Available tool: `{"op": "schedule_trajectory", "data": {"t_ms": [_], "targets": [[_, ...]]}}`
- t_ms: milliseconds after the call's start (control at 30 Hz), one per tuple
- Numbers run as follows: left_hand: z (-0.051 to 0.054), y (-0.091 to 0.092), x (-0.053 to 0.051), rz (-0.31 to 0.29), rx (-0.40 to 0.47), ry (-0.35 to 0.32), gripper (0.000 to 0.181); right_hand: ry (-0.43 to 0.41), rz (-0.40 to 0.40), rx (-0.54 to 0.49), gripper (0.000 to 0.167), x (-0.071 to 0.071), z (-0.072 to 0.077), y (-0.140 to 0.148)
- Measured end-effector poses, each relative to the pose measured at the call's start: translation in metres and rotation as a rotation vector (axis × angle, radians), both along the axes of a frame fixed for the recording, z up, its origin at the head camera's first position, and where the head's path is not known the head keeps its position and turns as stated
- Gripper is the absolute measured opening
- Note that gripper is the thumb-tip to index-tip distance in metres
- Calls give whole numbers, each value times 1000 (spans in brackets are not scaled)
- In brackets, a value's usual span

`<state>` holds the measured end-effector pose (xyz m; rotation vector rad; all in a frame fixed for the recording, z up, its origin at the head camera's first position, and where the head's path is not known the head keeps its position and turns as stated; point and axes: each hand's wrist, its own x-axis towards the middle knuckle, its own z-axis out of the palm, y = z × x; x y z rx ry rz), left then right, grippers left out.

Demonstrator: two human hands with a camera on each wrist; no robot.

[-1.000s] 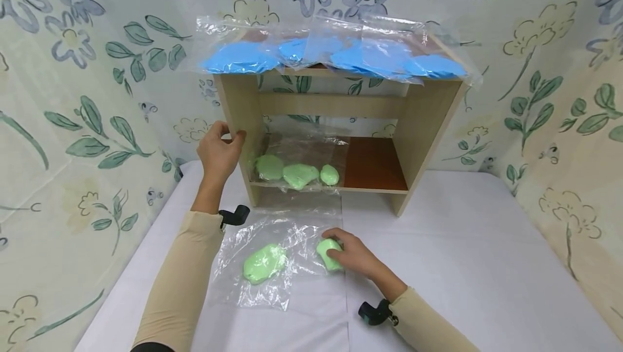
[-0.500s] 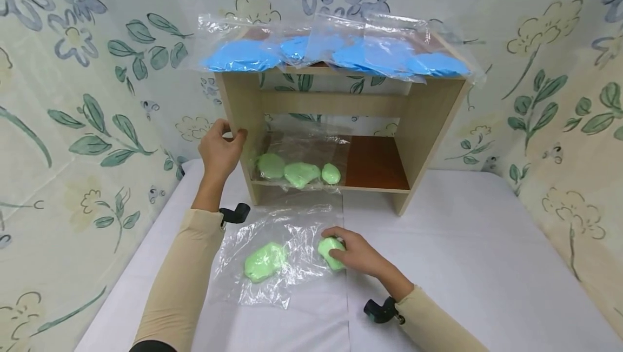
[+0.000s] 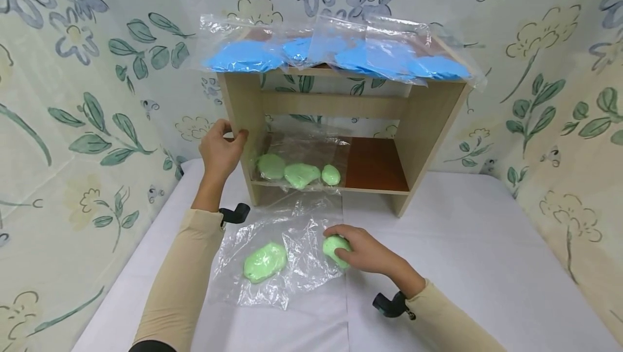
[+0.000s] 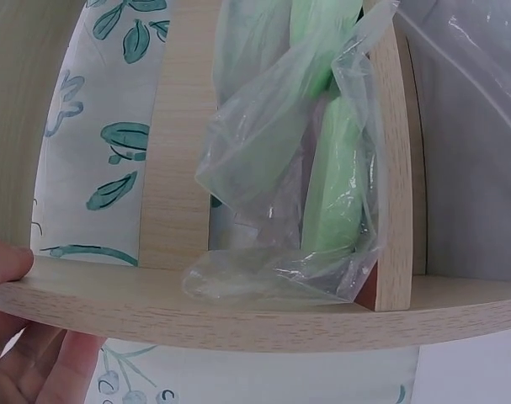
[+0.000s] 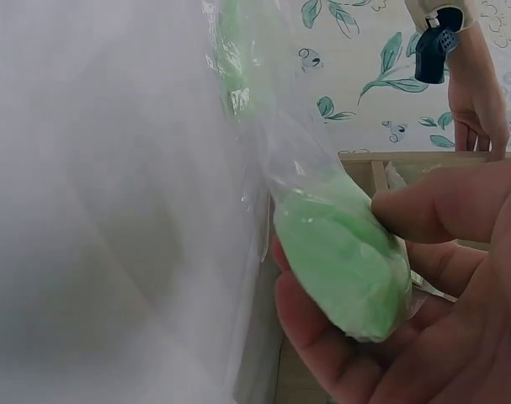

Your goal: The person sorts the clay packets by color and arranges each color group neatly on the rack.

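Observation:
My left hand [image 3: 221, 149] grips the left side panel [image 4: 230, 324] of a small wooden shelf unit, thumb on the inner face and fingers outside. In front of the unit, my right hand [image 3: 367, 252] holds a soft green clay-like lump [image 5: 343, 261] through clear plastic, with the thumb on one side and fingers on the other. That plastic bag [image 3: 304, 265] spreads leftward over the table, and a second green lump [image 3: 265, 263] lies in it. On the lower shelf [image 3: 375, 165], another clear bag holds a row of three green lumps [image 3: 302, 175].
Clear bags with blue contents [image 3: 379, 57] lie along the top of the shelf unit, overhanging its front edge. A white cloth covers the table [image 3: 477, 254]. Floral fabric [image 3: 97, 125] hangs behind and at both sides.
My right hand has shifted slightly to the right with the green lump, drawing the bag's right part along. The left hand stays on the panel.

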<state>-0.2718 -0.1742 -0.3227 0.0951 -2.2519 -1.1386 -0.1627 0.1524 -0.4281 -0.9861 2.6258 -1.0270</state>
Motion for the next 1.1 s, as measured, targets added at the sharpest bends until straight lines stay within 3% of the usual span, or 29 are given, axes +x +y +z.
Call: {"op": "schedule_trajectory", "data": {"t_ms": [667,1100], "targets": [[1,1,1,-6,-3,-18,31,141,-25,-53,36,5,14,8],[2,0,1,-9,8,-2,29,311,-36,53,41,10,41,15]]}}
